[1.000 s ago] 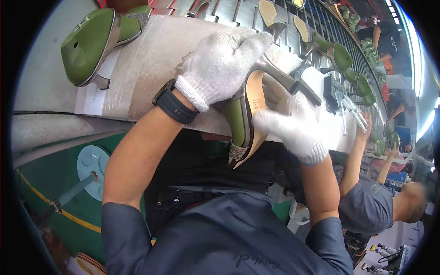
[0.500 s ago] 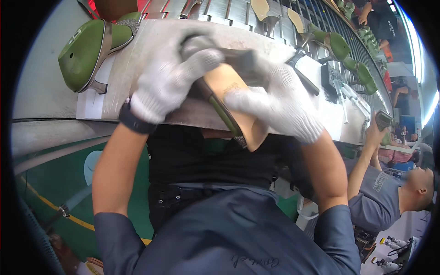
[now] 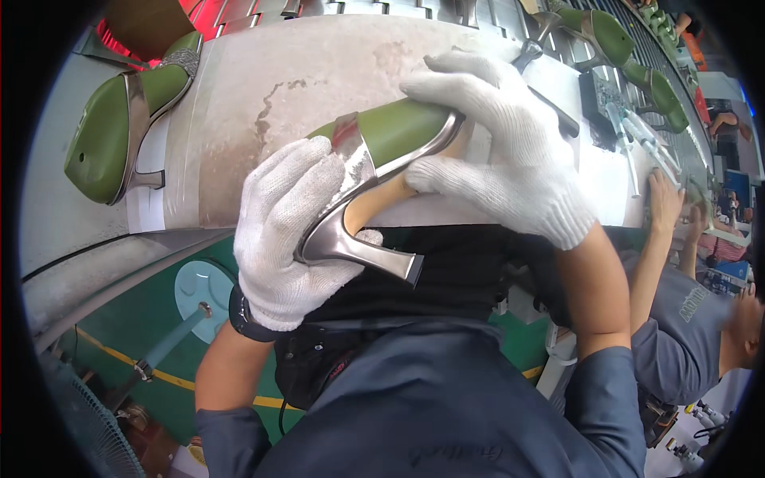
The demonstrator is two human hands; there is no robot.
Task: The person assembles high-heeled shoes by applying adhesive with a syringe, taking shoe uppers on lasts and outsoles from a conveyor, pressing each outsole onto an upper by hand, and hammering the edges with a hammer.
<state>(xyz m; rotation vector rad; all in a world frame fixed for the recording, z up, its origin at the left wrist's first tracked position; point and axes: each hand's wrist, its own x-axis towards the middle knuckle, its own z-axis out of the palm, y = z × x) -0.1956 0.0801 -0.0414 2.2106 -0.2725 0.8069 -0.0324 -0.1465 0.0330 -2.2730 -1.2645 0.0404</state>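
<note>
Between my gloved hands is a silver high-heeled shoe (image 3: 370, 243) fitted over a green last (image 3: 406, 131). It lies tilted on its side, toe to the right, with its heel and tan sole turned toward me. My left hand (image 3: 291, 223), in a white knit glove, is closed around the heel end, fingers over the silver strap. My right hand (image 3: 510, 151), gloved too, grips the toe end. Its thumb presses by the sole edge and its fingers lie across the top of the toe. Part of the toe is hidden by that hand.
At left stands another shoe on a green last (image 3: 103, 151). A hammer (image 3: 554, 110) lies behind my right hand, near a black box (image 3: 594, 99) and clear syringe-like tubes (image 3: 637, 135). Slatted conveyor (image 3: 382, 8) runs along the back, carrying more shoes. A co-worker's hand (image 3: 664, 199) rests at right.
The shoe has been turned over: its tan sole faced up before, and now the green last and silver side show. My left hand has moved down to the heel end; my right hand stays on the toe.
</note>
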